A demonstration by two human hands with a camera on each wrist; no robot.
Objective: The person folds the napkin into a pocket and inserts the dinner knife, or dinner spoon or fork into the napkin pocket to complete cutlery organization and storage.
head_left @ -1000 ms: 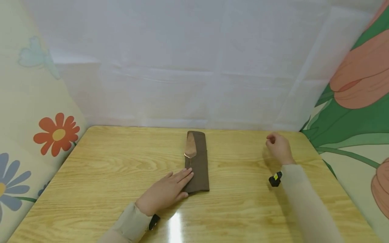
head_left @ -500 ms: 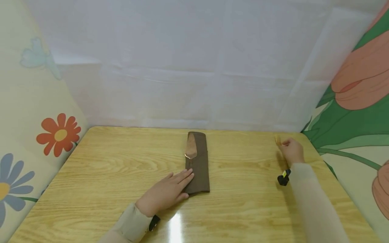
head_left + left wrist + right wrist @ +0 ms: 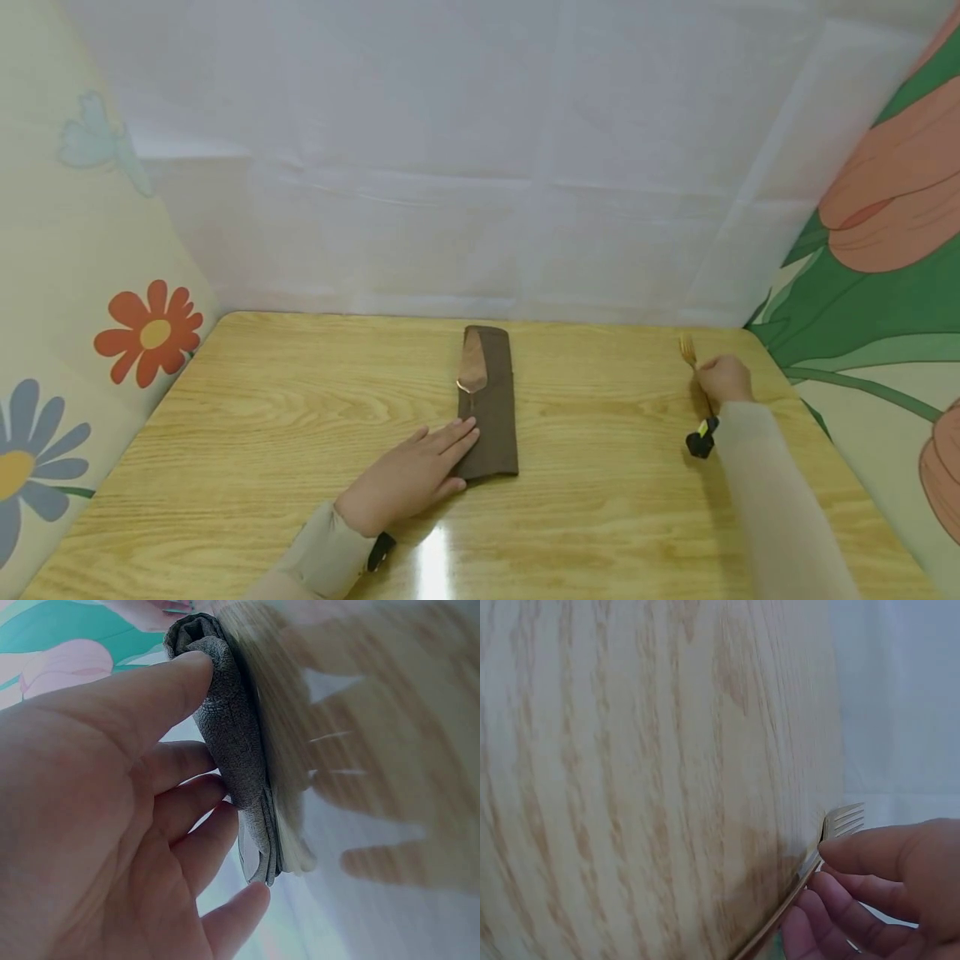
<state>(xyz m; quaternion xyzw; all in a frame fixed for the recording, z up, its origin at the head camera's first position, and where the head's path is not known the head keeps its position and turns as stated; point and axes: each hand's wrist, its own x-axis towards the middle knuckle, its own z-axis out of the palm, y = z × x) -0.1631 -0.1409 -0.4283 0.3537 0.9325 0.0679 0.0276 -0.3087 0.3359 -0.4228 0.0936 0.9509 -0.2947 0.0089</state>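
In the head view a brown folded cloth (image 3: 491, 417) with a copper-coloured patch lies lengthwise mid-table. My left hand (image 3: 408, 479) rests on its lower left part, fingers extended. Up close in the left wrist view, the folded cloth (image 3: 232, 742) looks thick and layered, with the left thumb and fingers (image 3: 184, 817) touching its side. At the right of the table my right hand (image 3: 723, 379) pinches a gold fork (image 3: 687, 350), tines pointing away. The right wrist view has the thumb on the fork (image 3: 810, 862) near its neck, with fingers curled beneath.
The wood-grain table (image 3: 300, 392) ends at a white cloth backdrop (image 3: 420, 167). Floral panels stand along the left and right sides. A small black device (image 3: 702, 438) sits on the right wrist.
My right hand has moved a little to the right and toward me, and the fork has come into view, its handle now showing too. The left hand and the folded cloth stay put.
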